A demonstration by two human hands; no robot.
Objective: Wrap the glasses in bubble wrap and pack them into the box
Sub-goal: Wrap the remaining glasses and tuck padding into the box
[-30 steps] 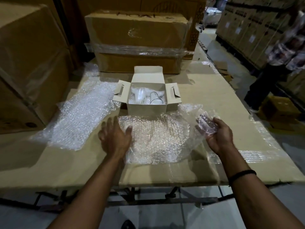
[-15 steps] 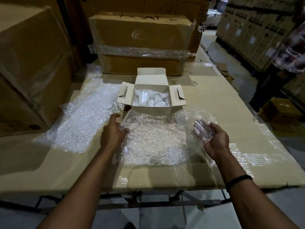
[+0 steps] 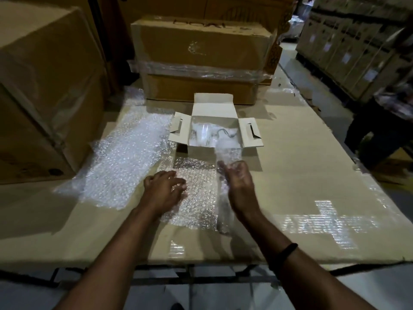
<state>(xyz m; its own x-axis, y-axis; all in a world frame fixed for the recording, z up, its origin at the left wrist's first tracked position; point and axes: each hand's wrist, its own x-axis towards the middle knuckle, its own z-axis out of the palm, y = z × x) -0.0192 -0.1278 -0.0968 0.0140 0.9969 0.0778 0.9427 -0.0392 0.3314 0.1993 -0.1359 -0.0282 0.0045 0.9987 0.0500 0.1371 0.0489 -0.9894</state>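
Note:
A small white box (image 3: 212, 105) stands open on the cardboard-covered table (image 3: 312, 175), with bubble-wrapped glasses (image 3: 207, 134) inside it. In front of the box lies a sheet of bubble wrap (image 3: 199, 198). My left hand (image 3: 164, 190) rests on the sheet's left part with its fingers spread. My right hand (image 3: 240, 186) grips the sheet's right edge and holds it raised and folded toward the middle. That lifted part is blurred, so I cannot tell whether a glass is inside it.
A second, larger bubble wrap sheet (image 3: 125, 157) lies to the left. Big cardboard cartons stand behind the box (image 3: 201, 52) and at the left (image 3: 44, 86). A person (image 3: 388, 113) stands off the table's right side. The table's front edge runs just below my forearms.
My right hand has swung left, carrying the wrap's right edge up and over toward the middle. My left hand has shifted from the sheet's left edge onto its surface.

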